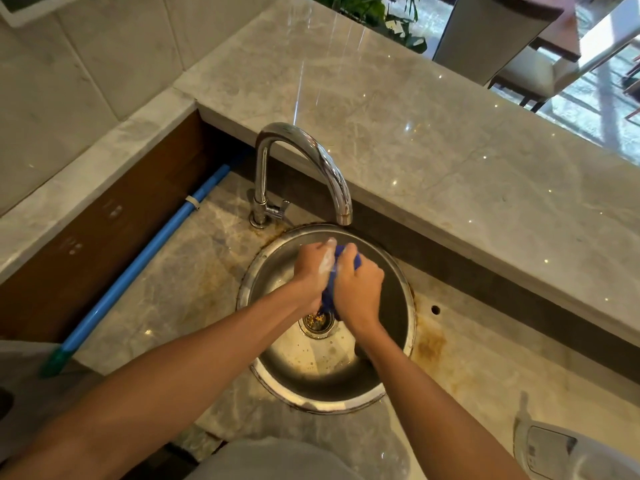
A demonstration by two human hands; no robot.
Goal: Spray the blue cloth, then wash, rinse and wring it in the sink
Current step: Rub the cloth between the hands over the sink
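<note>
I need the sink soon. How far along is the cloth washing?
Spraying looks done: white suds sit on the left hand. Washing is in hand: both hands, the right hand too, grip the bunched blue cloth over the sink drain. No water seems to run from the faucet, so rinsing and the final wring likely remain.

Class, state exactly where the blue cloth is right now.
In the head view the blue cloth is gripped between the left hand and right hand, over the round sink, below the tap.

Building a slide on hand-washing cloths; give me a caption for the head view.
Both hands, left hand and right hand, grip a soapy blue cloth over the round steel sink, below the faucet.
</note>
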